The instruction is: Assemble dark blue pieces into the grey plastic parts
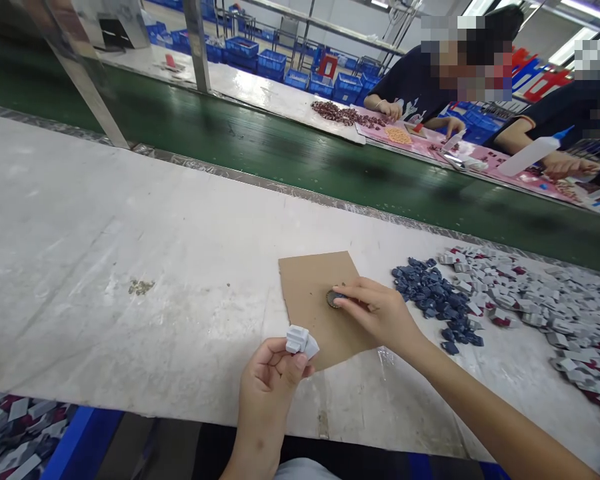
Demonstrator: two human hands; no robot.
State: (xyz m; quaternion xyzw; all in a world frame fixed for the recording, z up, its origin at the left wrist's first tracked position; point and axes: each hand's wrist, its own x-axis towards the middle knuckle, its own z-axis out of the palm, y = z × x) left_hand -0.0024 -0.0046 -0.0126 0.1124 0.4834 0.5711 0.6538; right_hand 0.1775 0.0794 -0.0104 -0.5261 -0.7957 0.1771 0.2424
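My left hand (275, 373) is closed around a small light-grey plastic piece (297, 339) with stepped blocks, held up between thumb and fingers over the near edge of a brown cardboard sheet (310, 280). Over that sheet, my right hand (375, 310) pinches a small dark blue piece (339, 298) between thumb and fingertips. The blue piece touches or sits just above a small round dark dish (331, 299), partly hidden by the fingers. To the right of my right hand lies a pile of dark blue pieces (433, 290).
Many grey-and-maroon pieces (535, 293) spread over the right of the white table (130, 253). A green conveyor belt (260, 153) runs behind it. Two people work across the belt near a white bottle (527, 157). A blue bin (83, 440) of pieces stands lower left.
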